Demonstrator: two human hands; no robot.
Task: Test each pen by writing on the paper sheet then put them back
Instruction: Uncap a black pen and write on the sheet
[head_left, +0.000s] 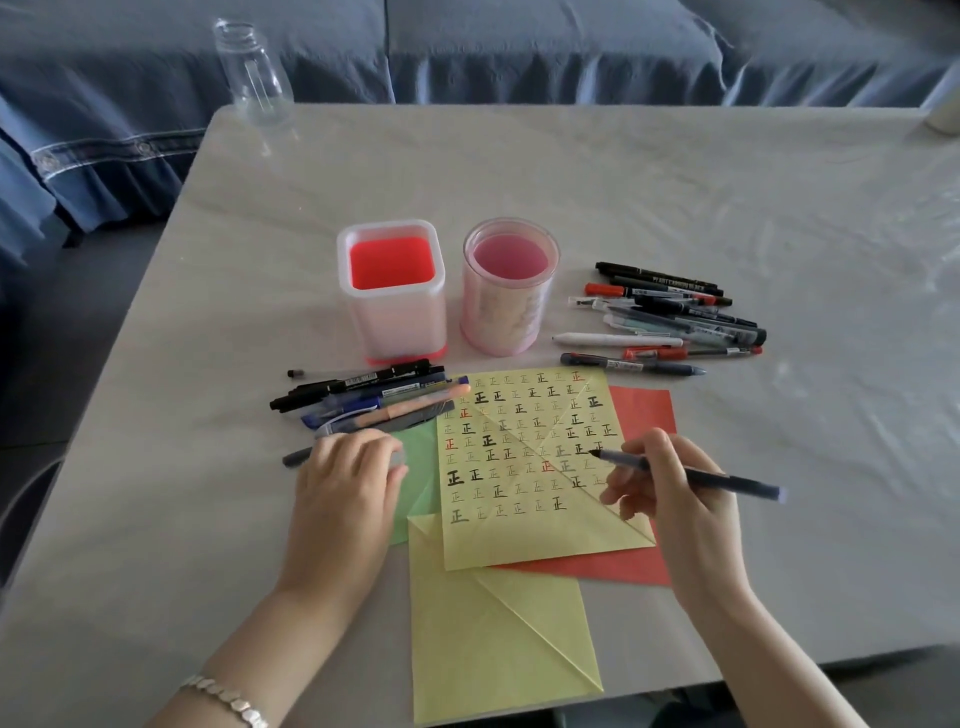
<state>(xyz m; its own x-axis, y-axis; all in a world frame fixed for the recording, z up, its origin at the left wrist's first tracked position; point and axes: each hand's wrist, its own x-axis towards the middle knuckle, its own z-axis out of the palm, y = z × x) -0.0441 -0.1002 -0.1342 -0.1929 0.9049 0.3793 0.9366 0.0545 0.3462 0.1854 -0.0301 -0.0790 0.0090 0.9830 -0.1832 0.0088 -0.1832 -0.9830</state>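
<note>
Far left, back edge of bench (675, 171): clear bottle (254, 73), upright, uncapped. Near-left: loose left pile of pens (363, 397), black, blue and one peach barrel, lying at a slant, tips overlapping the top-left corner of the written yellow sheet (530, 525). Just below the pile: left grip (345, 483), palm down, fingers curled round a grey pen (296, 457) whose ends show either side of the hand; it rests partly on a green sheet (418, 452). Bracelet (228, 699) on that wrist. Behind the pile: square holder (392, 291) with red inside; beside it, apart, round pink holder (509, 286); no pens stand in either. Centre: the written sheet carries rows of the same character in black, grey and red, and lies over a second yellow sheet (493, 639) and a red sheet (644, 410). Right of the holders: right pile of pens (670, 317), mostly black, some red, one white. Lower right: right grip (670, 493) pinches a dark pen (691, 470) between thumb and forefingers, uncapped tip pointing left over the sheet's right edge; tip seems to touch the paper, though blur leaves this uncertain.
</note>
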